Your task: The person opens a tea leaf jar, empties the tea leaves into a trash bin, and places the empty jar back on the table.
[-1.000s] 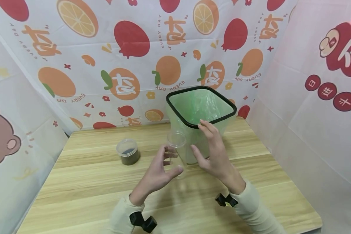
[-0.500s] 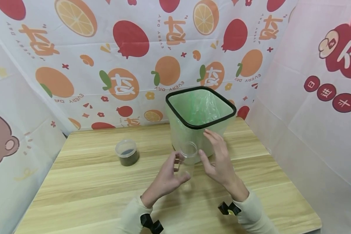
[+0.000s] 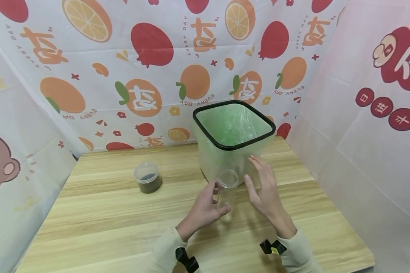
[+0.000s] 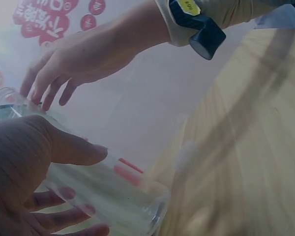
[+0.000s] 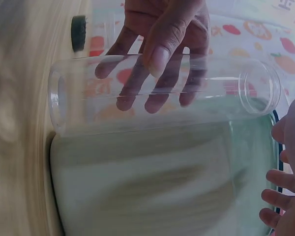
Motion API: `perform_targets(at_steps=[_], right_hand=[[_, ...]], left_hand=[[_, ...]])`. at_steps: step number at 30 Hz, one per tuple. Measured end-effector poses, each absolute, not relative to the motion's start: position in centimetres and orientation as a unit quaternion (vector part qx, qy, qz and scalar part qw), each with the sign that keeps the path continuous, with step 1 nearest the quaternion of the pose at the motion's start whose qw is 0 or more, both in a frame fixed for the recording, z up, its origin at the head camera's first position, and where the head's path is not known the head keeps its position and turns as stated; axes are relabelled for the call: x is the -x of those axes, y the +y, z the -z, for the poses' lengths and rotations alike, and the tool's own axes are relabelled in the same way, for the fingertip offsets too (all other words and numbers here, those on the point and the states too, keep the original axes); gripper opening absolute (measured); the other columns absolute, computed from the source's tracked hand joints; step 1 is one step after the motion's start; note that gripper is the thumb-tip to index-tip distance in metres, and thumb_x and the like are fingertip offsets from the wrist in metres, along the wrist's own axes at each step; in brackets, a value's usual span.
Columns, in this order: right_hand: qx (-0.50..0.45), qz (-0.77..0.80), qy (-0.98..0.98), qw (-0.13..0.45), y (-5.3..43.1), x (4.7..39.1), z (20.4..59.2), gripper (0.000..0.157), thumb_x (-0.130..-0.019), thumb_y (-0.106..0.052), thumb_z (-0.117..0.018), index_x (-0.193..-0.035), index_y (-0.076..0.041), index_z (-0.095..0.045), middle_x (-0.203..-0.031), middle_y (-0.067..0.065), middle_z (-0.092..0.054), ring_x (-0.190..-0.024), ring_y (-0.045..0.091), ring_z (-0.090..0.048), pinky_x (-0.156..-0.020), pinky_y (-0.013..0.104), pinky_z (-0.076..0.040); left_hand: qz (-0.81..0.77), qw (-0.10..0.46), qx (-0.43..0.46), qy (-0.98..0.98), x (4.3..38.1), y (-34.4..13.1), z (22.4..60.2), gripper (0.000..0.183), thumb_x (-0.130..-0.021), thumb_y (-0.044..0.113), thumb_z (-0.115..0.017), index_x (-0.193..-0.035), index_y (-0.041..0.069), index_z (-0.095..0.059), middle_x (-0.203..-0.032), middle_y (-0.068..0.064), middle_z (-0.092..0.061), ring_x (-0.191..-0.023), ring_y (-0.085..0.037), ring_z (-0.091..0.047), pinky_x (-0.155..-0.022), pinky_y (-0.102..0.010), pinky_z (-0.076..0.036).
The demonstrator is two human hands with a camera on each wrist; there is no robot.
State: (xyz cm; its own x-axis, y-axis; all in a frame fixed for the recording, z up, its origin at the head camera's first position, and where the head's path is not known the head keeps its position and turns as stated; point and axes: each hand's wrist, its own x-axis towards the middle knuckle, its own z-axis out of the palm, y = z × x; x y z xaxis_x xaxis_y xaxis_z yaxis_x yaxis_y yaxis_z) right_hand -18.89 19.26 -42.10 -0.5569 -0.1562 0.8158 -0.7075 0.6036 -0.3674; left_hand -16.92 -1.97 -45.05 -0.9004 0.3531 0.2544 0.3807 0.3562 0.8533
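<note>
By a pale green bin (image 3: 212, 161), in the left hand (image 3: 202, 209), a clear bottle (image 3: 228, 194)

Behind everything, white cloth (image 3: 205, 57) printed with oranges and red fruit. Spanning the lower view, a wooden table (image 3: 106, 223). Toward its back, the bin, upright, black-rimmed, with a thin plastic liner (image 3: 246, 125). Near the bin's front, the right hand (image 3: 266, 192), fingers loosely bent, free of any grip, apart from the bottle. Opposite, the left hand, thumb and fingers curled round the bottle. Between both hands, the bottle itself, close to upright, mouth up; contact between base and table impossible to tell. Well to the left, on the table, a small tub (image 3: 148, 179) with dark contents
</note>
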Motion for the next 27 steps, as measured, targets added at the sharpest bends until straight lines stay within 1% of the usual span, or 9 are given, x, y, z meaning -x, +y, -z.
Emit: perform_targets(at_steps=[4, 8, 11, 17, 21, 24, 27], right_hand=[[-0.253, -0.355, -0.813, 0.385, 20.0, 19.0, 42.6, 0.05, -0.092, -0.007, -0.059, -0.141, 0.003, -0.053, -0.143, 0.024, -0.056, -0.134, 0.04, -0.049, -0.119, 0.043, -0.034], [-0.239, -0.354, -0.819, 0.382, 20.7, 19.1, 43.2, 0.051, -0.092, -0.006, -0.06, -0.142, 0.003, -0.053, -0.143, 0.024, -0.056, -0.134, 0.044, -0.049, -0.12, 0.046, -0.033], [-0.226, -0.352, -0.824, 0.382, 21.2, 19.2, 43.6, 0.051, -0.093, -0.006, -0.06, -0.142, 0.002, -0.053, -0.144, 0.021, -0.056, -0.133, 0.045, -0.05, -0.118, 0.049, -0.034], [-0.202, -0.357, -0.836, 0.364, 22.2, 19.1, 44.4, 0.051, -0.094, -0.007, -0.061, -0.143, 0.0, -0.053, -0.145, 0.019, -0.056, -0.135, 0.042, -0.049, -0.116, 0.05, -0.033], [-0.187, -0.362, -0.842, 0.352, 22.7, 19.0, 44.8, 0.051, -0.094, -0.008, -0.061, -0.144, -0.001, -0.052, -0.145, 0.021, -0.055, -0.134, 0.042, -0.048, -0.114, 0.053, -0.034], [-0.17, -0.367, -0.846, 0.347, 23.1, 19.0, 45.1, 0.051, -0.094, -0.008, -0.063, -0.143, 0.0, -0.052, -0.144, 0.022, -0.056, -0.133, 0.042, -0.049, -0.113, 0.056, -0.034], [-0.15, -0.373, -0.851, 0.339, 23.6, 18.9, 45.2, 0.052, -0.094, -0.008, -0.062, -0.145, -0.002, -0.051, -0.144, 0.023, -0.055, -0.134, 0.04, -0.048, -0.115, 0.06, -0.031]], left_hand=[[0.517, 0.003, 0.227, -0.825, 17.1, -1.2, 45.4, 0.068, -0.078, 0.011, -0.085, -0.135, 0.009, -0.048, -0.13, -0.013, -0.064, -0.119, -0.032, -0.065, -0.084, -0.035, -0.061], [0.513, 0.001, 0.23, -0.827, 17.3, -0.4, 45.6, 0.068, -0.078, 0.01, -0.085, -0.135, 0.01, -0.048, -0.132, -0.011, -0.063, -0.12, -0.03, -0.065, -0.086, -0.035, -0.06], [0.507, 0.009, 0.235, -0.829, 17.5, 0.1, 45.6, 0.067, -0.077, 0.009, -0.085, -0.133, 0.011, -0.048, -0.131, -0.013, -0.064, -0.12, -0.03, -0.066, -0.087, -0.036, -0.06], [0.509, -0.003, 0.237, -0.828, 17.7, 1.1, 46.0, 0.068, -0.078, 0.009, -0.085, -0.135, 0.011, -0.048, -0.134, -0.012, -0.064, -0.123, -0.03, -0.065, -0.089, -0.036, -0.06], [0.508, 0.0, 0.236, -0.829, 18.0, 1.6, 46.5, 0.069, -0.078, 0.009, -0.085, -0.136, 0.008, -0.048, -0.136, -0.012, -0.064, -0.124, -0.032, -0.064, -0.089, -0.038, -0.061], [0.5, 0.007, 0.234, -0.834, 18.2, 1.8, 46.7, 0.07, -0.078, 0.01, -0.085, -0.136, 0.006, -0.047, -0.136, -0.012, -0.064, -0.124, -0.031, -0.064, -0.088, -0.036, -0.061], [0.487, 0.013, 0.232, -0.842, 18.3, 2.1, 47.0, 0.071, -0.077, 0.01, -0.086, -0.137, 0.008, -0.048, -0.135, -0.011, -0.065, -0.122, -0.028, -0.065, -0.085, -0.031, -0.059]])
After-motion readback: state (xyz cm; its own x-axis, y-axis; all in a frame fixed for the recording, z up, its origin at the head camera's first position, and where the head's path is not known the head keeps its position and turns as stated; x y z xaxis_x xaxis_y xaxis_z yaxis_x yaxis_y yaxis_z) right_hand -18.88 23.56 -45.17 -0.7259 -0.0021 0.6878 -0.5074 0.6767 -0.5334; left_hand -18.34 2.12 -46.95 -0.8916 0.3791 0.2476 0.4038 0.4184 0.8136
